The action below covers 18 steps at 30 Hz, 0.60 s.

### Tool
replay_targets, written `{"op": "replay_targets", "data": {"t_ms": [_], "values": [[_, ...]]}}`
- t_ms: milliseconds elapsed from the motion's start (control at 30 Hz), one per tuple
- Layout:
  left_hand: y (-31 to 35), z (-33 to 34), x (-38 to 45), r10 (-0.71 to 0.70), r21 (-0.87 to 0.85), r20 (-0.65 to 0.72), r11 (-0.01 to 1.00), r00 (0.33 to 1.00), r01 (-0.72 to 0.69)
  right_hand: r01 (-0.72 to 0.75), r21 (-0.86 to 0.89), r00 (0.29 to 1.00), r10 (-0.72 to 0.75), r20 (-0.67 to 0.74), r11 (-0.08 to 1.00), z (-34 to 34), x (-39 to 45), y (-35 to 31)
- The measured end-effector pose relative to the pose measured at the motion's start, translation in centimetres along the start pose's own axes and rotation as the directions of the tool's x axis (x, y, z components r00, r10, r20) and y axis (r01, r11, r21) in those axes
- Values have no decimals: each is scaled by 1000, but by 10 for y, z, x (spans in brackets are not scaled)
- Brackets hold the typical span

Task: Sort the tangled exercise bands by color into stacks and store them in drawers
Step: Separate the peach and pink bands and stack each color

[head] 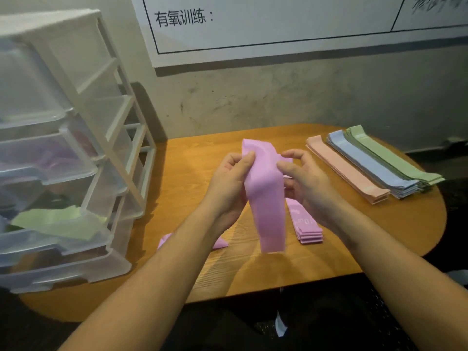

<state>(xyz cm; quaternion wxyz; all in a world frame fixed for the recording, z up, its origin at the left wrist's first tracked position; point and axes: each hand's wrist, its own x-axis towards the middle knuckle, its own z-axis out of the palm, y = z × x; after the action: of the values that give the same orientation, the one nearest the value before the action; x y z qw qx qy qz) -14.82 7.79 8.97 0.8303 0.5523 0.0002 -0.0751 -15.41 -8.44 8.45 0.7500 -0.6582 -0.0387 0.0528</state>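
The wooden table ends in a rounded right edge and a straight near edge, with bare grain between the person's forearms and a free strip along the back by the wall. Above its middle, both hands hold one pink band lifted off the table: the left hand curls round its left edge with the thumb pressed on the front, and the right hand pinches its right edge near the top. The band hangs down as a smooth, wide, flat loop, its lower end dangling above the wood.

Just behind and right of it lies a neat pink stack on the table, and another pink band peeks out under the left forearm. Toward the right end sit three flat stacks side by side, touching: a peach stack, a blue stack and a green stack.

The left side is crowded by a translucent plastic drawer unit in a white frame; its drawers stand pulled out, one holding loose green bands. A white printed poster hangs on the scuffed wall behind.
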Motion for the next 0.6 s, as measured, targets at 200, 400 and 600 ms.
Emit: {"op": "replay_targets", "data": {"t_ms": [200,400,600], "values": [[-4,11,3,-30,6,-72,1000,997,30,197,-166,970,-217,-111,966,0,-12,7],[-5,27,-3,-66,-49,-52,997,996,63,228,-300,952,-276,-132,927,2,-20,3],[-5,38,-3,9,-23,44,1000,999,-8,182,-200,957,-220,-189,963,-3,-16,6]]}}
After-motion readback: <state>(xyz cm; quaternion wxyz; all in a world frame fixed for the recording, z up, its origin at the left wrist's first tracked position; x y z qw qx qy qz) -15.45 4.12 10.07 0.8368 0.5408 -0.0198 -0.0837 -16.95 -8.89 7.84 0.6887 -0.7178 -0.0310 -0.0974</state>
